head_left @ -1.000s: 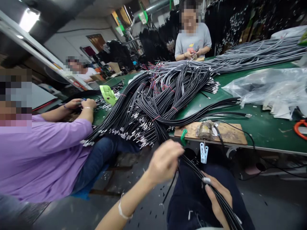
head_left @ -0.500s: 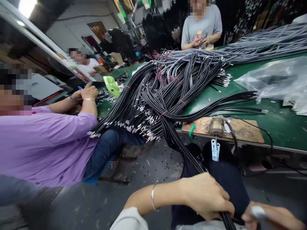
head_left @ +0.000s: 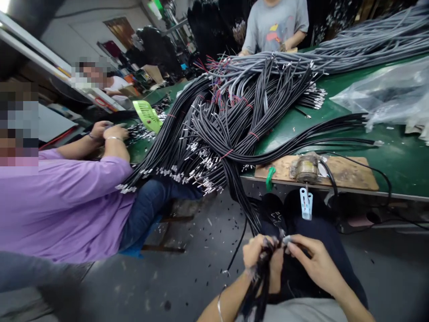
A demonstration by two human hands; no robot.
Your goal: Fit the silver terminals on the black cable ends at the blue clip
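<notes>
Head view: my left hand (head_left: pixel 254 251) is wrapped around black cables (head_left: pixel 241 197) above my lap (head_left: pixel 338 257), apparently keeping them bunched; my right hand (head_left: pixel 286 243), thumb and finger nearly together, is just beside, its hold too blurred to tell. They run up to the bench (head_left: pixel 402 163), where red bands (head_left: pixel 254 134) tie bundles (head_left: pixel 281 105).

Showed black cables (head_left: pixel 241 192) and a green bench (head_left: pixel 284 127).
Included grey cables (head_left: pixel 351 49), red ties (head_left: pixel 227 153), a pale-blue clothespin (head_left: pixel 306 203), a plain lilac shirt (head_left: pixel 67 201) and a grey T-shirt (head_left: pixel 258 29) printed red and yellow.
</notes>
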